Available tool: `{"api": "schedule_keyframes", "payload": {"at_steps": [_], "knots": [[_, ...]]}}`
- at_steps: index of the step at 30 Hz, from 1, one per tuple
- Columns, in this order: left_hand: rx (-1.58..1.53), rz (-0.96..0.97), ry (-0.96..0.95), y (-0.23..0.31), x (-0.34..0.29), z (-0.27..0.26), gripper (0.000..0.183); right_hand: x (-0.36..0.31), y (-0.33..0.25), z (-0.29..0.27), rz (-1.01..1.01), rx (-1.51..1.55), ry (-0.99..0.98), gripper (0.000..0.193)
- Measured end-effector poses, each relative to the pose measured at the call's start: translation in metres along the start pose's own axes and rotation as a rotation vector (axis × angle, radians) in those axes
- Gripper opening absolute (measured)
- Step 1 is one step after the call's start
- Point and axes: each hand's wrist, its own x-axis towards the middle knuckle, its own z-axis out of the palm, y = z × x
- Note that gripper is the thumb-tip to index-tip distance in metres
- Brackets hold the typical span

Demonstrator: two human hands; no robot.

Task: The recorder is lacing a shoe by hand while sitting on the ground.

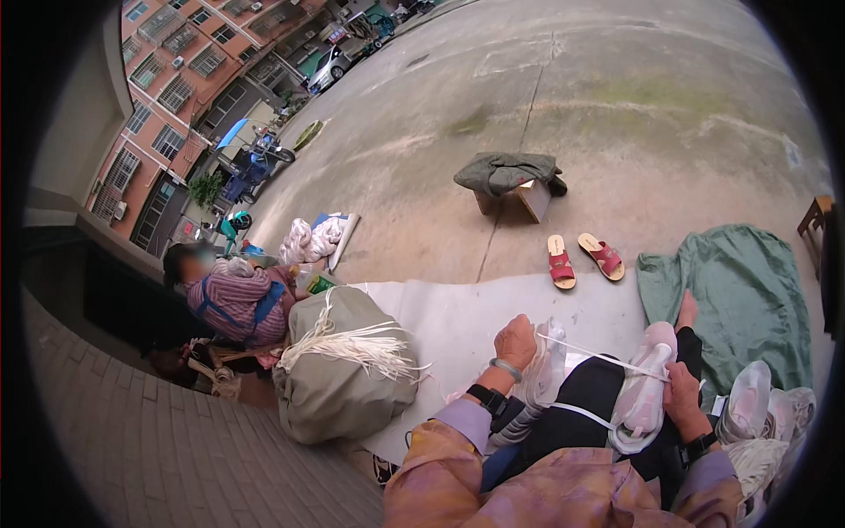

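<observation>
A pale pink and white sneaker [645, 396] rests across my lap, toe pointing away from me. From it a white shoelace [588, 352] runs taut to my left hand [517, 343], which is closed around its end out to the left. Against the sneaker's right side, my right hand [682, 392] is closed on the edge by the lacing; its fingertips are partly hidden. Another length of white lace trails over my black trousers, left of the sneaker. More pale sneakers [544, 365] stand beside my left leg, and others [750, 400] lie at my right.
Loose white laces [352, 348] drape over a bulging grey-green sack [339, 409] at left. A seated person [238, 304] is beyond it. Red slippers [561, 264], a cloth-topped low stool [510, 176], a green cloth [722, 290] and a white ground sheet [440, 317] lie ahead.
</observation>
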Motion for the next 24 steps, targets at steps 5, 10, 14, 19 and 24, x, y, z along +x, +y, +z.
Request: {"api": "schedule_keyframes", "payload": {"at_steps": [5, 10, 14, 19, 24], "knots": [[-0.025, 0.418, -0.095, 0.077, -0.034, 0.032, 0.023, 0.004, -0.003, -0.003, -0.027, -0.067, -0.025, 0.019], [-0.167, 0.696, -0.341, 0.130, -0.061, 0.086, 0.029, 0.003, -0.011, -0.009, -0.059, -0.092, -0.014, 0.012], [0.015, 0.751, -0.362, 0.141, -0.060, 0.105, 0.013, -0.004, -0.007, -0.022, -0.075, -0.170, 0.008, 0.011], [0.065, 0.870, -0.202, 0.126, -0.056, 0.091, 0.007, -0.012, 0.014, -0.017, -0.104, -0.199, -0.076, 0.009], [0.154, 0.904, -0.045, 0.116, -0.019, 0.069, 0.004, -0.027, 0.029, -0.047, -0.092, -0.298, -0.123, 0.009]]}}
